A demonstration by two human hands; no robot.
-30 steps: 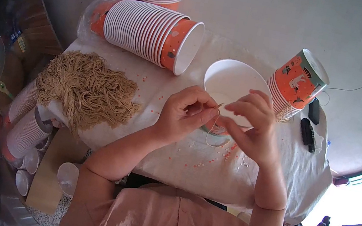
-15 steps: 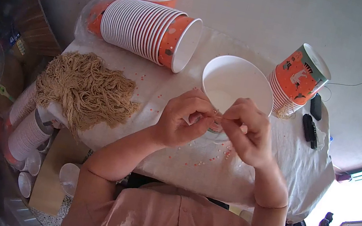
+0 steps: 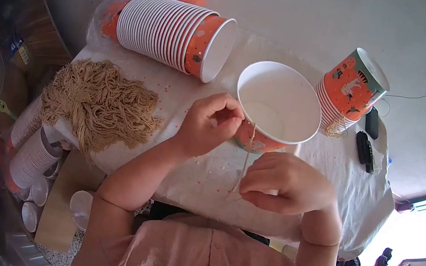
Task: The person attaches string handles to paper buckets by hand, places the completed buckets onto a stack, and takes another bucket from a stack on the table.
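A large white-lined paper bucket (image 3: 280, 91) with an orange printed outside stands upright in front of me. A length of tan string (image 3: 248, 153) hangs from its near rim down to my right hand (image 3: 289, 185), whose fingers are closed on the lower end. My left hand (image 3: 212, 123) is closed in a pinch right beside the bucket's near-left rim; whatever its fingertips hold is too small to make out. Farther left, a tangled heap of tan string (image 3: 101, 105) lies on the cloth-covered table (image 3: 186, 185).
A long nested stack of buckets (image 3: 165, 33) lies on its side at the back left. To the right stands an upside-down stack of buckets (image 3: 348, 91), with a black object (image 3: 364, 152) near it. Small paper dots are scattered on the cloth. More stacked buckets (image 3: 34, 161) sit low left.
My hands have moved apart from their meeting point before the bucket. The right came down toward me, drawing the string out straight; the left shifted slightly left and up.
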